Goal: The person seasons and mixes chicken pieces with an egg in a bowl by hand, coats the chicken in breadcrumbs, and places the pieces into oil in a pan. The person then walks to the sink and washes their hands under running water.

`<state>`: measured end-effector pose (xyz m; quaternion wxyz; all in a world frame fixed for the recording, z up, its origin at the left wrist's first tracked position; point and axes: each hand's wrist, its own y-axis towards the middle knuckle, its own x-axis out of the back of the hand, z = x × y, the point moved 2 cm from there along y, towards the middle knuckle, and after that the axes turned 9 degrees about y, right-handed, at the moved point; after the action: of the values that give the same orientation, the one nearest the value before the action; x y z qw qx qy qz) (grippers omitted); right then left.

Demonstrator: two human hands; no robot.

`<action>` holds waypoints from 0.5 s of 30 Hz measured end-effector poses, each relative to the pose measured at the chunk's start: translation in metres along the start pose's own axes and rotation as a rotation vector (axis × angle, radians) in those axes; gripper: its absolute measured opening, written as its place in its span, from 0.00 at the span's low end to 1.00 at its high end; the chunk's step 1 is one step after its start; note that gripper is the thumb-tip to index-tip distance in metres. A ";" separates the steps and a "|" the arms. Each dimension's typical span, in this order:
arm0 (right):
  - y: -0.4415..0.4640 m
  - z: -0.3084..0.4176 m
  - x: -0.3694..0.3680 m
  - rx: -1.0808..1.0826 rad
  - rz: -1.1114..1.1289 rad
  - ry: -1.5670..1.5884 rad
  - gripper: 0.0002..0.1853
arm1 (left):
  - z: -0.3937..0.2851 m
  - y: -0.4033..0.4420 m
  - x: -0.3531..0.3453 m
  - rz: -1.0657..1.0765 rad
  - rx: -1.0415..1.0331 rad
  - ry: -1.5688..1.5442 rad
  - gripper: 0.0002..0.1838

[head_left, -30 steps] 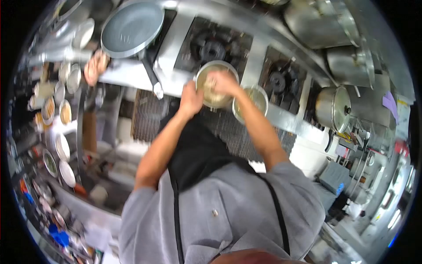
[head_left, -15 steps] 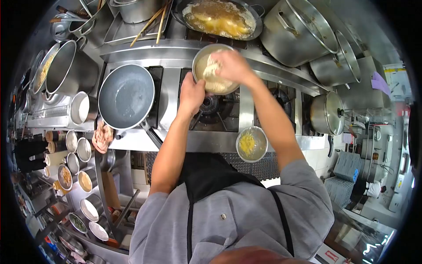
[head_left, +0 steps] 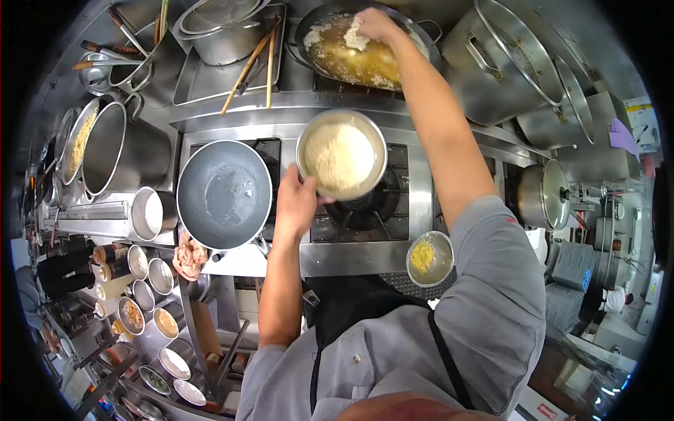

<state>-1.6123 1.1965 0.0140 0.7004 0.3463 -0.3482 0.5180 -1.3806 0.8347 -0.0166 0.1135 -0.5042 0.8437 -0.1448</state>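
Observation:
My left hand point(head_left: 298, 199) grips the near left rim of a steel bowl point(head_left: 341, 154) of pale crumbs, held over a stove burner point(head_left: 368, 210). Stretched far forward, my right hand point(head_left: 375, 24) pinches a crumb-coated piece point(head_left: 357, 36) over a wide pan of bubbling oil point(head_left: 358, 64). Light crumbs or foam float around the oil's edge. A smaller bowl with yellow contents point(head_left: 430, 259) stands at the stove's front edge, below my right arm.
A grey frying pan point(head_left: 225, 194) sits left of the bowl. Large steel pots point(head_left: 502, 59) stand back right. Wooden chopsticks point(head_left: 250, 67) lean on a tray at the back. Several small containers point(head_left: 168, 323) fill the left side. A crumpled pinkish cloth-like item point(head_left: 189, 257) lies beside the frying pan.
My right hand has moved out of the crumb bowl and forward over the oil, carrying the coated piece. My left hand still holds the bowl.

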 end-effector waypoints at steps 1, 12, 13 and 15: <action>0.016 -0.022 -0.013 0.011 -0.002 0.008 0.12 | 0.010 -0.006 0.003 0.000 0.042 -0.002 0.13; -0.211 0.038 0.089 -0.084 -0.141 0.875 0.15 | 0.023 -0.139 0.047 -0.126 -0.083 -0.067 0.22; -0.240 0.021 0.097 0.009 -0.132 0.810 0.15 | 0.025 -0.161 0.054 -0.172 -0.044 -0.137 0.22; -0.307 -0.012 0.104 -0.187 -0.151 0.991 0.16 | 0.026 -0.212 0.074 -0.258 0.007 -0.150 0.19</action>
<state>-1.2907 1.1882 0.0576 0.8449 0.0189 0.0069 0.5346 -1.2325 0.6707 0.0323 0.1584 -0.6175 0.7605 -0.1233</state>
